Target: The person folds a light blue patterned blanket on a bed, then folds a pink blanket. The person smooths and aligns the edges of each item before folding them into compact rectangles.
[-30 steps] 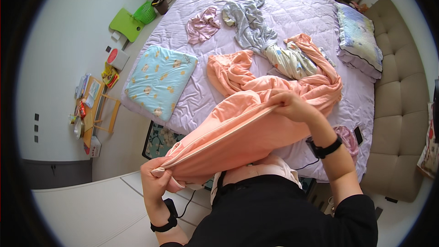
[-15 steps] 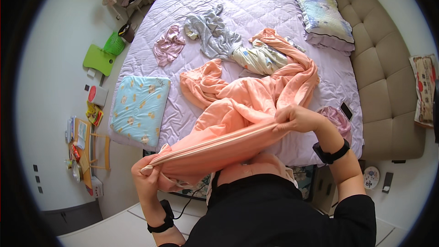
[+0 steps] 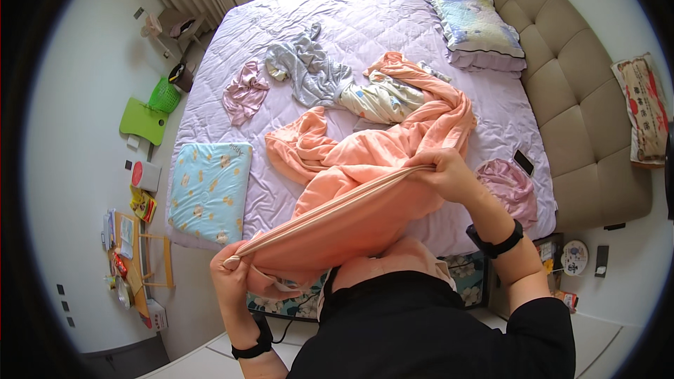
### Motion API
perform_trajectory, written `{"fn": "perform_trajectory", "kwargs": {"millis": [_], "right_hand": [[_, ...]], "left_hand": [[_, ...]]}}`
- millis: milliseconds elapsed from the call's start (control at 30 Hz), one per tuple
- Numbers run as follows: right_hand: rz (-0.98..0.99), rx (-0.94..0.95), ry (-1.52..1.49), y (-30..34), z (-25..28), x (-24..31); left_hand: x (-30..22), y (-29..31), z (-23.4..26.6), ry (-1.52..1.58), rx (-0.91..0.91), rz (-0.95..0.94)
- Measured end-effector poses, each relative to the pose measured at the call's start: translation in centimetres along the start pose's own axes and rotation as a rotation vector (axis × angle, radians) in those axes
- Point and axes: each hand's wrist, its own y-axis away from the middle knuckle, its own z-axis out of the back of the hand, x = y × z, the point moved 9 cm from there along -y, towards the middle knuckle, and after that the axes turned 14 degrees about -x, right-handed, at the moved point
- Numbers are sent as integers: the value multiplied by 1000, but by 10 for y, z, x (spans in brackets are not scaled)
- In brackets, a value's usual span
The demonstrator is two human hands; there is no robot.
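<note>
A peach blanket point(image 3: 351, 221) with a cream piped edge lies bunched across the near half of the bed. Its near edge is stretched taut and slanting between my hands. At the lower left corner, my left hand point(image 3: 232, 274) is closed on the edge. Further right and higher, my right hand point(image 3: 447, 174) grips the same edge between thumb and fingers. Beyond the bunched part, a pale patterned cloth point(image 3: 385, 103) lies partly under the blanket, touching a grey garment point(image 3: 317, 74). A crumpled pink cloth point(image 3: 246, 92) sits left of these.
The bed point(image 3: 372, 24) has a lilac quilted cover and a padded headboard point(image 3: 562, 84) at right. On it are a light blue pillow point(image 3: 210, 193), a patterned pillow point(image 3: 470, 21), another pink cloth point(image 3: 507, 188) and a phone point(image 3: 524, 163). A small wooden table point(image 3: 133, 260) stands left.
The view has shifted, so the bed appears lower and further left. My right hand has risen slightly with the blanket's edge; both hands keep their hold.
</note>
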Motion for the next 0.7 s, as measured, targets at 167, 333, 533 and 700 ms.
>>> {"fn": "perform_trajectory", "kwargs": {"millis": [167, 333, 533, 700], "right_hand": [[278, -32, 68, 8, -34, 27], [518, 21, 138, 30, -94, 70], [539, 60, -69, 52, -135, 86], [416, 238, -97, 68, -144, 52]], "left_hand": [[58, -24, -2, -329, 47, 63], [5, 3, -90, -100, 126, -174], [-38, 30, -154, -165, 311, -259], [-22, 46, -129, -488, 325, -290]]}}
